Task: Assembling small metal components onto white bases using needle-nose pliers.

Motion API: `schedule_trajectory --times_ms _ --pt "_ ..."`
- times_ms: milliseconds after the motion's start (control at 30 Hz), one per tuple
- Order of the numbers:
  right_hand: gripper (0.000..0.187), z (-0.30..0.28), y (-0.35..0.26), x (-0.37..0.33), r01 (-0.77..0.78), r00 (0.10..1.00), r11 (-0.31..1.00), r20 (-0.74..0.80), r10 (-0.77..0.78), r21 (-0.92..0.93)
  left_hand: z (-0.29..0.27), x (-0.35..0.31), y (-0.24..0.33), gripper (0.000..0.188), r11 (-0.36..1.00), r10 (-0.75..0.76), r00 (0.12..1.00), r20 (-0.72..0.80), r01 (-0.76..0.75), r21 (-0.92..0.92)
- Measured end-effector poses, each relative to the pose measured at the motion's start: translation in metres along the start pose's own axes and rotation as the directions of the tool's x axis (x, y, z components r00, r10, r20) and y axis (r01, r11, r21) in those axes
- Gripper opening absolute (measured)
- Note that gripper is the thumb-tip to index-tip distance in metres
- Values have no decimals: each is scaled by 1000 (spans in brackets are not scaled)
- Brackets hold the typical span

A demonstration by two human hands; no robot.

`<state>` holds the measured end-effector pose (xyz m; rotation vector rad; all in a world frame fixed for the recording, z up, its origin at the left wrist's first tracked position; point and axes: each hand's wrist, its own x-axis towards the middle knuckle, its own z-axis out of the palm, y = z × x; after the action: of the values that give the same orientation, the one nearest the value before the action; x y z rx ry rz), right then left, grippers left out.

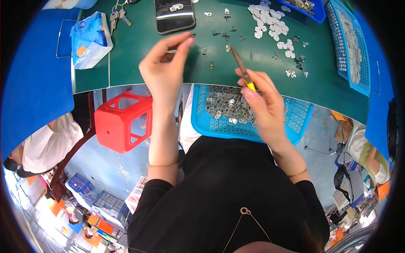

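Note:
My left hand (165, 63) is raised over the green table (130, 63), thumb and forefinger pinched on a small dark metal part (193, 35). In my right hand (268, 101) is a pair of tweezers (240, 63), dark and pointed, with yellow at the grip. Its tip points up and left, close to a small silver clip (228, 48) on the table; whether they touch I cannot tell. Several small metal parts (225, 36) lie scattered between and beyond my hands. Under the table edge, a light blue basket (249, 138) full of metal pieces (225, 103) rests at my lap.
At the back lie a phone (175, 21), keys (119, 16) and a tissue pack (90, 40). White flat pieces (270, 19) are heaped far right, beside a blue mesh basket (360, 80) and a dark blue tray (318, 14). A red stool (112, 130) stands left; people sit on both sides.

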<state>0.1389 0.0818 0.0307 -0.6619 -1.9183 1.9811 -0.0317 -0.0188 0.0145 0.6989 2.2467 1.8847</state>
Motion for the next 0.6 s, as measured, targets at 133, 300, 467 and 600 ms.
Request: schedule_trajectory --times_ms 133,300,467,600 --pt "35 4 1 4 37 999 996 15 -36 -83 10 -18 19 15 968 213 977 10 -210 -141" --pt "35 3 2 2 102 994 993 34 -100 -65 11 -27 23 15 952 92 995 48 -74 -296" --pt "35 1 -1 1 99 994 994 52 -96 -51 10 -28 21 17 825 -157 977 141 209 -525" --pt "35 1 0 0 99 993 994 65 -96 -55 11 -28 18 20 739 -222 956 194 294 -606"
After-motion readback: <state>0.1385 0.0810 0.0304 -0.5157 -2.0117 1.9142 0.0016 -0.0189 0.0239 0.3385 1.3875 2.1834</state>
